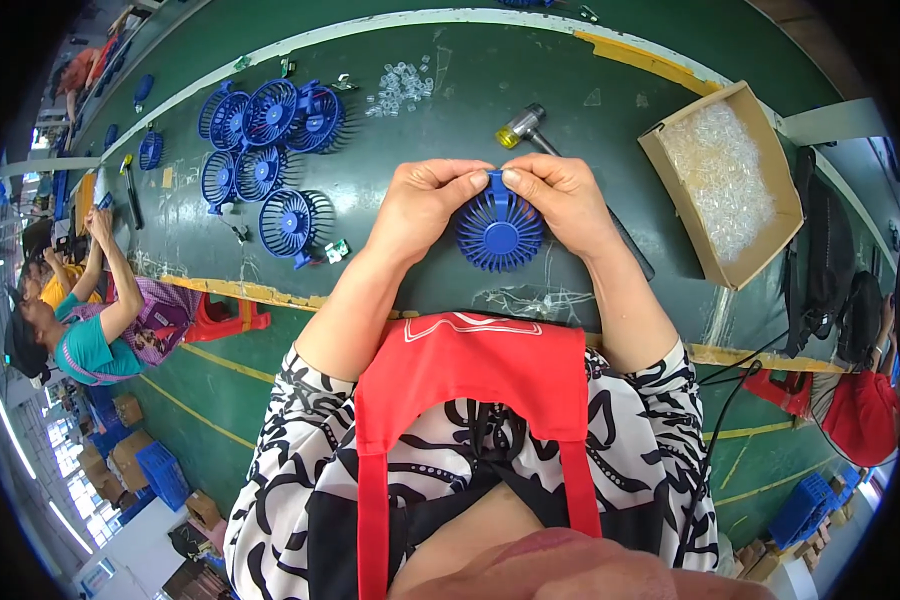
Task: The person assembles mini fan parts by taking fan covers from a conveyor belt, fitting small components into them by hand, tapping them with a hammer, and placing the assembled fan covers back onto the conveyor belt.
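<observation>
Bright light; tube lamps [15,437] glow at left, the table [610,150] shines softly, straight lines curve toward black corners.

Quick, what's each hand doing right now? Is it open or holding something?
Left hand: closed, pinching the far end of the blue fan housing.
Right hand: closed, pinching that same end from the right.

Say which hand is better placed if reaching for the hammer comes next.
The right hand, likely: the hammer lies close by, its handle passing beneath that hand. The left hand is farther. Both hands hold the blue fan part.
</observation>
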The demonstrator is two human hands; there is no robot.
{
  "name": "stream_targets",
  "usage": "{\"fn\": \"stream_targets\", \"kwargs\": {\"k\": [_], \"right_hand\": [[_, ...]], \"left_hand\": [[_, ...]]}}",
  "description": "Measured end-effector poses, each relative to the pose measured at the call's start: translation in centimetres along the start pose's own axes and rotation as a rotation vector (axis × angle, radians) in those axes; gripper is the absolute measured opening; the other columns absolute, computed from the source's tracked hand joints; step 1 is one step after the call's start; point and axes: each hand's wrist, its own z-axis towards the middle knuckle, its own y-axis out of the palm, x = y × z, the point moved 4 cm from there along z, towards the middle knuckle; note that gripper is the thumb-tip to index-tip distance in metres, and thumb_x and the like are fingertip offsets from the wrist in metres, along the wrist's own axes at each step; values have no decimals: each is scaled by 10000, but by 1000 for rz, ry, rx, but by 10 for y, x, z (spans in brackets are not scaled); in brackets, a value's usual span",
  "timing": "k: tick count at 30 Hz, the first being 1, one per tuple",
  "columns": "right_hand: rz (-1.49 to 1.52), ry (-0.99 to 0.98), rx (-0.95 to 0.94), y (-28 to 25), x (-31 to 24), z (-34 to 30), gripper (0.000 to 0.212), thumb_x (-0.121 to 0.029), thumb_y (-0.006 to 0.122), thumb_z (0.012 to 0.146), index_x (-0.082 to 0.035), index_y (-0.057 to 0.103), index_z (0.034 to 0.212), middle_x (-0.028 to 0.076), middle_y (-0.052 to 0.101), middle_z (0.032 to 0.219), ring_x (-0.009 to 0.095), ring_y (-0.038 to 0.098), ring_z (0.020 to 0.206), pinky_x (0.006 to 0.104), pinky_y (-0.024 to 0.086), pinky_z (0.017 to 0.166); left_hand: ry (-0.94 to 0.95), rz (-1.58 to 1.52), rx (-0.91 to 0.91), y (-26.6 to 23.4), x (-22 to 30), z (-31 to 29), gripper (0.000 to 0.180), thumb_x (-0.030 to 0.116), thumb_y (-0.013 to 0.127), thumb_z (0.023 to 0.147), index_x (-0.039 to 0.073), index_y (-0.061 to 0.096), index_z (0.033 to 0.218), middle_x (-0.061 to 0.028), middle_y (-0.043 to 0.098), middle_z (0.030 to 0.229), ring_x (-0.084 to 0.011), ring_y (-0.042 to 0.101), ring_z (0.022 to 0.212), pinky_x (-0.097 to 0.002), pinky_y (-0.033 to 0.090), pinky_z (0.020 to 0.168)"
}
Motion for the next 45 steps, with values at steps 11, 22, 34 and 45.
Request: {"fn": "stream_targets", "kwargs": {"k": [11,22,34,45], "right_hand": [[-99,-66,157,4,-5,3,312,-286,597,962,1,665,1063,3,634,775,61,542,608,214,447,538],[-465,-338,228,6,-5,6,162,-146,596,884,10,629,909,190,630,794,367,622,727,435,484,642],[-527,-376,163,7,4,21,124,-125,605,824,-2,600,819,182,602,757,380,609,723,456,494,648],[-467,-357,283,9,1,15,127,-71,562,797,22,585,881,210,618,836,419,613,802,500,490,706]], "left_hand": [[68,41,-26,-20,25,23,173,70,690,859,-27,704,1002,-67,707,884,-108,641,771,-238,520,721],[1228,1132,373,-15,121,143,197,63,687,780,32,695,974,-125,690,1022,-308,631,915,-403,488,845],[693,1116,-139,116,71,267,464,105,520,881,73,499,1343,-212,674,1043,-327,657,988,-393,493,889],[711,968,-58,108,94,235,407,199,720,856,6,632,1204,-115,654,1057,-158,621,909,-276,482,839]]}}
